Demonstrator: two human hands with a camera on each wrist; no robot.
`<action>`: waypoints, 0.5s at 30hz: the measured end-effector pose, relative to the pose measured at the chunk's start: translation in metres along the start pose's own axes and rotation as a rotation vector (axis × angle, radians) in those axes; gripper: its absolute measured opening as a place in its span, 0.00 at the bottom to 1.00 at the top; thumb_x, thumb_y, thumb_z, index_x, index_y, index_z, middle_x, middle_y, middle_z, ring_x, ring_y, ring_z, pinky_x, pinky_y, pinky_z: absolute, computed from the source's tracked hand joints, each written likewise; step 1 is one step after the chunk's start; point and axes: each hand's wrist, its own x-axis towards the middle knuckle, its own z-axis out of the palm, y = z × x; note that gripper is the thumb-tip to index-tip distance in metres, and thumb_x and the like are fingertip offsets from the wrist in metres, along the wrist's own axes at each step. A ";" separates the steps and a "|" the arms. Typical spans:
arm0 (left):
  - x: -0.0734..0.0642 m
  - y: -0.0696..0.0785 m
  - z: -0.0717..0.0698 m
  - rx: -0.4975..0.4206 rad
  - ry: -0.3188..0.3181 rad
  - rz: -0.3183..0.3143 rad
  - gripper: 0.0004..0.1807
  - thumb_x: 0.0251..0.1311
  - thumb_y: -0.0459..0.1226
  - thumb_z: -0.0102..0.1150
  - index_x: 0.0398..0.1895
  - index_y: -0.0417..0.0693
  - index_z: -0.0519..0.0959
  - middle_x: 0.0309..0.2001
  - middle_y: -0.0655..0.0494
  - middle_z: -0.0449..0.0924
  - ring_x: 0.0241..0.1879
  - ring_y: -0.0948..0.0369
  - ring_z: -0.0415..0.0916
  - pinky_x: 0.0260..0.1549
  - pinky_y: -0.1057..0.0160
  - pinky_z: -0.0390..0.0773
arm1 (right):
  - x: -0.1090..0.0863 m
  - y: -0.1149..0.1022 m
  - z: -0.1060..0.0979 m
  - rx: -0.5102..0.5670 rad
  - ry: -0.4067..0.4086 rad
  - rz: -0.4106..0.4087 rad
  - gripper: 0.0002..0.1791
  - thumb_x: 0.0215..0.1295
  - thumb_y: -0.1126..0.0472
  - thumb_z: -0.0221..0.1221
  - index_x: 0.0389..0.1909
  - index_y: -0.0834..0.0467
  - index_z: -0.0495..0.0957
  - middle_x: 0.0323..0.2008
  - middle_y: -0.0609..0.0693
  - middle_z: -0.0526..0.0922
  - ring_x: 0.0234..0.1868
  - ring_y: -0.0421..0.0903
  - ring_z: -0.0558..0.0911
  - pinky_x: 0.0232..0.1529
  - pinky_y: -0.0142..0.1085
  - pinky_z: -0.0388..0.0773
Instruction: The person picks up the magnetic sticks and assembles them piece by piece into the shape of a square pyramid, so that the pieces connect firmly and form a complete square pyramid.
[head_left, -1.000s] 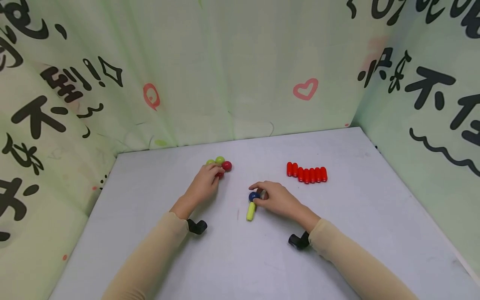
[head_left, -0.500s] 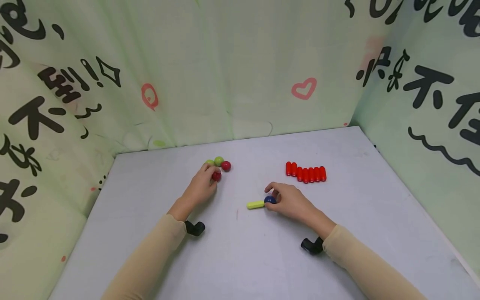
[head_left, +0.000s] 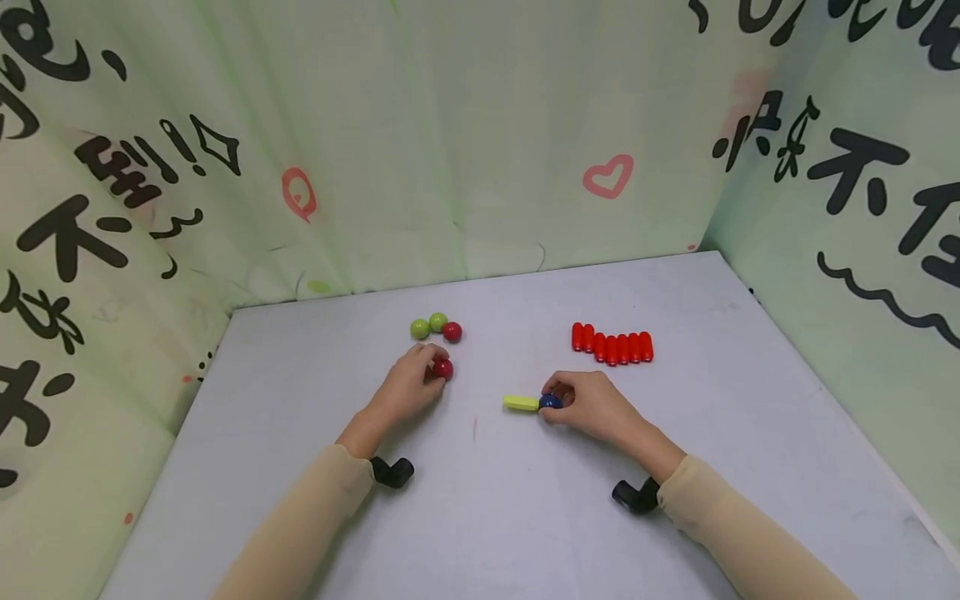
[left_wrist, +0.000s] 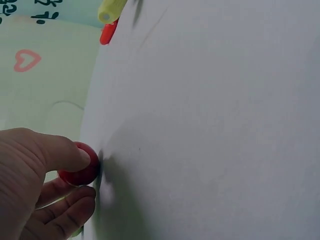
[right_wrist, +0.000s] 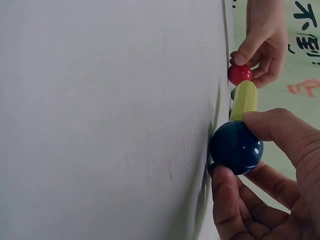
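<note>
Between thumb and fingers my left hand (head_left: 407, 385) pinches a red ball (head_left: 444, 369), close over the table. My right hand (head_left: 592, 404) pinches a dark blue ball (right_wrist: 236, 148) low over the table. A yellow-green ribbed rod (head_left: 521, 403) sticks out from the blue ball toward the left, end against the ball. In the left wrist view the thumb presses on the red ball (left_wrist: 80, 165), and part of the rod (left_wrist: 111, 10) shows at the top. Beyond the left hand lie two green balls (head_left: 420, 328) and a second red ball (head_left: 452, 332), close together.
Several red rods (head_left: 612, 347) lie side by side in a row at the back right of the white table (head_left: 480, 517). Pale green curtains (head_left: 465, 150) with writing and drawings stand along the back, left and right sides.
The right hand has turned the blue ball and rod from pointing toward the front to pointing left, moving rightward. The left hand has drawn one red ball toward the front, away from the other balls.
</note>
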 end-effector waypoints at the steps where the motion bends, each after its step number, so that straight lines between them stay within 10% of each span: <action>1: -0.001 0.001 0.001 -0.007 -0.002 0.008 0.18 0.62 0.28 0.65 0.55 0.43 0.78 0.50 0.47 0.79 0.44 0.54 0.78 0.49 0.55 0.82 | 0.000 0.000 0.000 0.002 0.000 -0.003 0.14 0.60 0.54 0.73 0.44 0.53 0.84 0.33 0.44 0.84 0.36 0.42 0.78 0.36 0.34 0.77; 15: -0.016 0.027 0.020 -0.073 -0.094 0.032 0.17 0.62 0.33 0.70 0.54 0.48 0.79 0.44 0.55 0.79 0.42 0.61 0.76 0.45 0.60 0.80 | 0.006 -0.005 0.006 0.021 -0.003 -0.014 0.15 0.60 0.54 0.74 0.45 0.54 0.84 0.32 0.45 0.83 0.34 0.42 0.77 0.33 0.33 0.76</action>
